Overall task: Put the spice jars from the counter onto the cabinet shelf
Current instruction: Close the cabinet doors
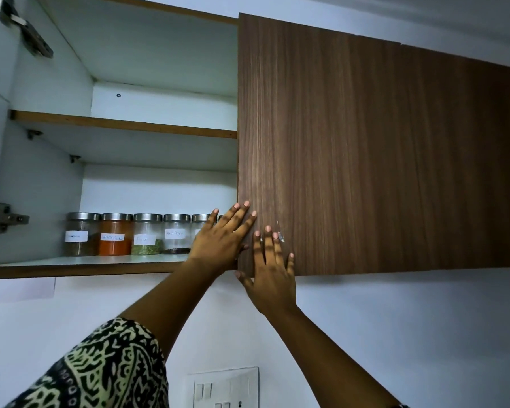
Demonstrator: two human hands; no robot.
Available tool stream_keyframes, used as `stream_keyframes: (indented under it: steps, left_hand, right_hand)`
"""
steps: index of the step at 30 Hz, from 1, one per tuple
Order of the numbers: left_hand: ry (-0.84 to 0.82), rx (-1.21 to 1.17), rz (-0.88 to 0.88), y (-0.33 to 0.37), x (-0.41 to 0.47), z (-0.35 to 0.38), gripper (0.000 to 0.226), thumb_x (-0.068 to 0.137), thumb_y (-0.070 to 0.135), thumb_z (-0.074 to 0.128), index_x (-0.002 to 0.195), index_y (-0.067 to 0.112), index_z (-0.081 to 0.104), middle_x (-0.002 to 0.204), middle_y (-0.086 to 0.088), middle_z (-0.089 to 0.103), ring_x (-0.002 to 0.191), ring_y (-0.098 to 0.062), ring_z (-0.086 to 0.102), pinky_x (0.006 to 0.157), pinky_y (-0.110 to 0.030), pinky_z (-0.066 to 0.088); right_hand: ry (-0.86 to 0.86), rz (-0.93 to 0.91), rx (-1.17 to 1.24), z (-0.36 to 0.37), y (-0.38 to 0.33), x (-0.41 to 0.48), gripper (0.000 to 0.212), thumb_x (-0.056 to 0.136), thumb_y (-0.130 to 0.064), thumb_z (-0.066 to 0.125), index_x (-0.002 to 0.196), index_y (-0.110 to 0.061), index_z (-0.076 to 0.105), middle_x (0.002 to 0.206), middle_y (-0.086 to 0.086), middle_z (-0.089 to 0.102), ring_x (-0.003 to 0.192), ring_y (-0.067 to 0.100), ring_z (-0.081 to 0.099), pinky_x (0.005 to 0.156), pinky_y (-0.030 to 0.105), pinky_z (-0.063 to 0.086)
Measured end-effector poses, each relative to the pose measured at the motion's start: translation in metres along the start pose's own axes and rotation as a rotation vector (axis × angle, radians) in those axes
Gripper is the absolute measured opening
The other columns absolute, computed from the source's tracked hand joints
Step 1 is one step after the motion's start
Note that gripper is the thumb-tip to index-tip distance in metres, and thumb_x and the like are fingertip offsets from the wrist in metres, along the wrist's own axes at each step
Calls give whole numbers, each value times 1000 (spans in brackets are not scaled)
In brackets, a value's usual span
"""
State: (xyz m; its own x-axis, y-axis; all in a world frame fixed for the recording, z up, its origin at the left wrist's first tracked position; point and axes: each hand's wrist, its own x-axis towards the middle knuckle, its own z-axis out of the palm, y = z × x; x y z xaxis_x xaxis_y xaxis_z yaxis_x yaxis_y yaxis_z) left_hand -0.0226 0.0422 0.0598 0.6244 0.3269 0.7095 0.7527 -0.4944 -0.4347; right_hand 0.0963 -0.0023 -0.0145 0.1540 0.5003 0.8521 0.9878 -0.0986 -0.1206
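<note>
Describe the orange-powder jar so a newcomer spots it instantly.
Look in the open wall cabinet, bottom shelf: a row of steel-lidded spice jars. The orange-powder jar is second from the left. Only it is packed with orange-red powder; its neighbours look mostly clear.

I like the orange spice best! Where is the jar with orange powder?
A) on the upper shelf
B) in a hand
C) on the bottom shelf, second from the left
C: the orange jar stands second from the left on the bottom shelf; the left hand and right hand lie flat on the wooden door.
</note>
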Motion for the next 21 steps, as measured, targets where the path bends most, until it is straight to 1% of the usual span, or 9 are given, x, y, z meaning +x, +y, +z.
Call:
stream_keyframes:
  steps: [3,6,8,11,13,15,17,19,21]
  left_hand:
    - [-46,-16,-59,12,-10,-1,69,99,44,30,150,23,-12,159,-2,-18,147,-18,-13,116,-44,-8]
    - [-87,-16,-81,18,-26,-20,65,99,38,31,152,23,-4,160,-1,-11,148,-18,-8,116,-47,-7]
    - [-73,-25,-103,21,-43,-33,62,99,37,33,152,24,5,161,-1,-3,149,-18,-3,117,-49,-3]
    - [-46,-71,-162,20,-79,-70,55,98,35,36,149,26,19,161,1,9,148,-17,7,119,-47,5]
    - [46,-127,-209,16,-102,-98,49,97,36,35,145,28,30,158,3,20,146,-17,17,118,-44,13]
    - [178,-168,-250,5,-129,-133,45,96,38,38,139,28,41,153,4,33,141,-16,28,115,-41,22]
    - [343,-191,-305,-14,-159,-170,40,93,38,43,129,26,53,145,3,45,132,-18,42,107,-41,32]
    - [537,-162,-362,-39,-188,-208,37,88,38,45,118,24,62,133,0,57,120,-24,53,97,-40,40]
    - [694,-103,-441,-67,-220,-245,36,86,37,45,113,22,65,128,-2,60,115,-27,55,94,-39,42]
  right_hand:
    - [-111,-7,-26,-17,1,0,82,93,-47,43,150,-19,-8,159,4,-14,147,22,-12,116,51,0]
    - [-183,-12,-42,-42,-1,-1,75,95,-38,43,151,-17,-3,160,2,-9,148,19,-7,117,50,3]
    - [-152,-28,-25,-60,-6,-5,70,95,-33,44,151,-18,5,161,1,0,148,19,-1,118,47,7]
    - [-11,-95,18,-92,-28,-18,56,94,-27,45,146,-19,26,157,1,20,146,19,14,117,44,16]
    - [92,-163,43,-112,-49,-28,50,92,-27,47,140,-18,39,151,1,34,143,19,26,115,44,24]
    - [201,-259,71,-136,-77,-37,43,88,-26,53,130,-18,51,142,2,49,135,21,40,109,44,32]
    - [315,-361,121,-163,-114,-42,36,84,-26,54,119,-18,61,128,2,60,124,23,52,102,44,39]
    - [402,-452,171,-192,-157,-44,32,83,-28,51,110,-19,64,116,1,65,114,23,58,96,42,43]
    - [468,-533,225,-219,-205,-46,31,83,-29,49,107,-18,65,111,2,66,109,23,60,92,40,44]
